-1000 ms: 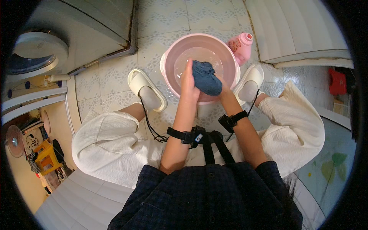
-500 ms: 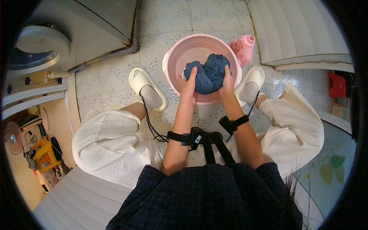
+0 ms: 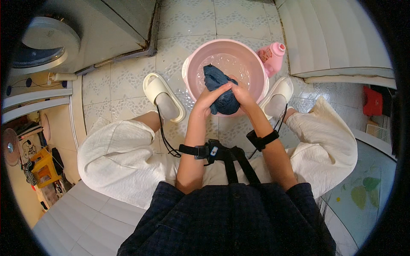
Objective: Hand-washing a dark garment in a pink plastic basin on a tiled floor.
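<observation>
A wet, dark blue cloth is bunched up between my two hands over the near half of a pink basin. My left hand wraps round its left side, thumb laid across the top. From the right, my right hand is closed on the same cloth, thumb meeting the left thumb. One end of the cloth sticks up toward the far left, and a rounded bulge hangs on the near side. Water with small bubbles lies in the basin. What kind of garment or towel the cloth is, I cannot make out.
A pink bottle without a visible cap stands right of the basin. My feet in cream slippers flank the basin on the tiled floor. A front-loading washing machine is at far left, a white panelled surface at far right.
My hands have come together and squeezed the spread-out cloth into a tighter bundle. It has shifted slightly left and nearer to me.
</observation>
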Demonstrator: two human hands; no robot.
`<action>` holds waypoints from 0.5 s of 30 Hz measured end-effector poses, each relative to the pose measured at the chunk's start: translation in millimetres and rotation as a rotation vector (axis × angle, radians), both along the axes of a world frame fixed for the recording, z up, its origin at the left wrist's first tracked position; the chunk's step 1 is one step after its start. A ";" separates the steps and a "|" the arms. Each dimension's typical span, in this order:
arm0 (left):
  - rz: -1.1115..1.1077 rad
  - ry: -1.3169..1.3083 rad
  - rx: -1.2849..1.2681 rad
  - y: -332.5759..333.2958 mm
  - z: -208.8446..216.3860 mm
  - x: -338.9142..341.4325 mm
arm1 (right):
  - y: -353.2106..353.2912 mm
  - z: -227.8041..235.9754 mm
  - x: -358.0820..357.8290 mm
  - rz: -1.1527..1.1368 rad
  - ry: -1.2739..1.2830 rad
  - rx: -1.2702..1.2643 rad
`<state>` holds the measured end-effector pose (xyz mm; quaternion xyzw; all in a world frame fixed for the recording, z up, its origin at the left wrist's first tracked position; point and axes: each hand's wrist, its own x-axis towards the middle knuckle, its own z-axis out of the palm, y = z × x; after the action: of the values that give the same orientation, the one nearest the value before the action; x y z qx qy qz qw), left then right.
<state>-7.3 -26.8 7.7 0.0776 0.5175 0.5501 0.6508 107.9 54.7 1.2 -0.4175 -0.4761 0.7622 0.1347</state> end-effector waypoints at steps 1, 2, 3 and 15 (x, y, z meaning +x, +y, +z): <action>0.000 0.000 0.002 0.2 -2.5 1.2 | 0.5 -6.3 1.3 0.000 0.000 0.002; 0.072 -0.050 0.040 1.6 -8.3 3.4 | 1.1 -16.5 1.4 -0.026 0.018 0.007; 0.143 -0.099 0.078 3.8 -14.0 5.9 | 2.2 -26.0 3.4 -0.052 0.036 0.012; 0.713 0.056 -0.045 5.6 -19.1 2.2 | -16.5 15.9 3.8 0.515 -0.335 0.833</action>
<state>-5.1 -21.2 -11.5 -0.1070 0.5416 0.7288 0.4050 111.8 38.2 17.1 -0.3141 -0.8415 0.4391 0.0193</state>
